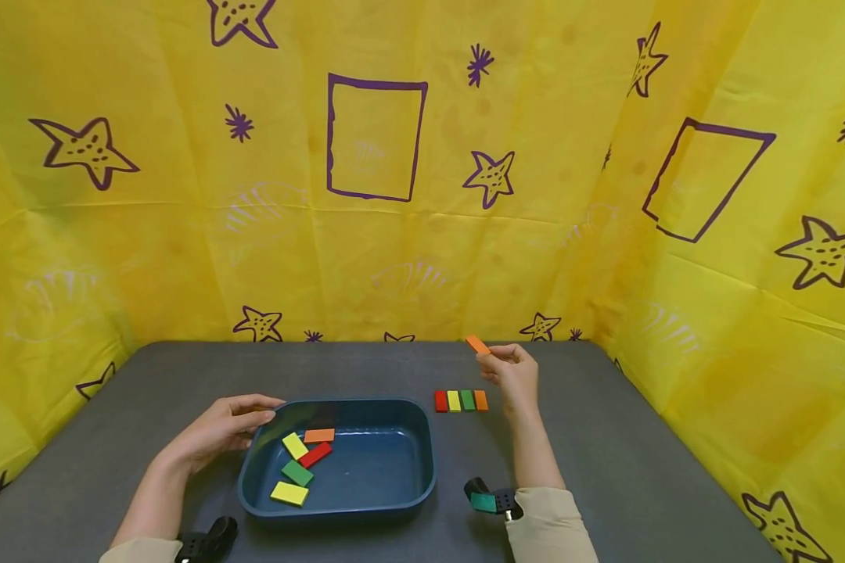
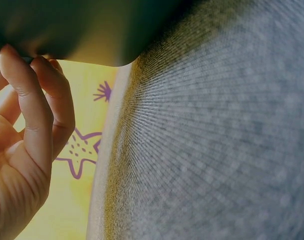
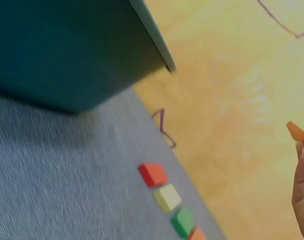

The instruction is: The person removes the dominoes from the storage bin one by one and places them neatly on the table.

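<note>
My right hand (image 1: 512,377) pinches an orange block (image 1: 477,345) between thumb and fingertips, raised above the far part of the table. Below and left of it lies a row of blocks side by side: red (image 1: 440,401), yellow (image 1: 454,401), green (image 1: 468,400) and orange (image 1: 481,400). At the far left corner of a dark blue tub (image 1: 338,512), my left hand (image 1: 218,430) grips the rim. Inside the tub, toward its left, are two yellow blocks (image 1: 289,493), a red block (image 1: 316,454), a green block (image 1: 297,472) and an orange block (image 1: 319,435).
A dark grey table (image 1: 627,469) carries everything. Yellow cloth (image 1: 422,266) printed with purple stars and frames hangs behind it and along both sides. Black wrist straps (image 1: 207,541) show at both sleeves.
</note>
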`<action>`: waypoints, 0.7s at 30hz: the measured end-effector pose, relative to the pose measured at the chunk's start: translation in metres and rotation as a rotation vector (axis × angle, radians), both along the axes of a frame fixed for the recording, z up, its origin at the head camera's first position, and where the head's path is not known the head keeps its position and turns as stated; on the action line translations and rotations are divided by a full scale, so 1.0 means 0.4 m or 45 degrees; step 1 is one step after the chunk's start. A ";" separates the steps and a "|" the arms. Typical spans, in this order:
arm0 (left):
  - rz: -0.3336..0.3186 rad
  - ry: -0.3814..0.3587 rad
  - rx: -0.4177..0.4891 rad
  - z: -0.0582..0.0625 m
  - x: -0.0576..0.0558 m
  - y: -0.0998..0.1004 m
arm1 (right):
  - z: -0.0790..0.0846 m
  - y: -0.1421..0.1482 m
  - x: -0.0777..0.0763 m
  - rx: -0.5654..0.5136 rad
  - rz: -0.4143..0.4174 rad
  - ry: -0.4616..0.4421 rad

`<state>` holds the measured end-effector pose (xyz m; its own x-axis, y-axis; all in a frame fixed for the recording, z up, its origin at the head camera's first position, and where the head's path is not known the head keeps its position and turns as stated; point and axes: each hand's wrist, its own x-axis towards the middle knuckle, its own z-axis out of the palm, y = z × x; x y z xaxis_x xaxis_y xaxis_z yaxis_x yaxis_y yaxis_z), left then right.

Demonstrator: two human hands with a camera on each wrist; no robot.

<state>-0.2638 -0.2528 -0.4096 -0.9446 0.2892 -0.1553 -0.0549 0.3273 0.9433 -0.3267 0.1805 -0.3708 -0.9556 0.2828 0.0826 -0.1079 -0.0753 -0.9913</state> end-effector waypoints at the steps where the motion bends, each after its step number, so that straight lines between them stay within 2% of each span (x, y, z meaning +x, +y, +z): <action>1: 0.000 -0.001 0.000 0.000 0.000 0.000 | -0.005 0.008 -0.003 0.012 -0.017 -0.014; 10: 0.012 -0.015 0.002 -0.001 0.001 -0.001 | -0.046 0.052 -0.018 0.126 -0.082 -0.156; 13: 0.014 -0.017 -0.003 0.000 0.002 0.000 | -0.061 0.063 -0.018 0.168 -0.104 -0.173; 21: 0.039 -0.014 -0.033 0.007 0.004 0.007 | -0.098 0.093 -0.017 0.372 -0.186 -0.289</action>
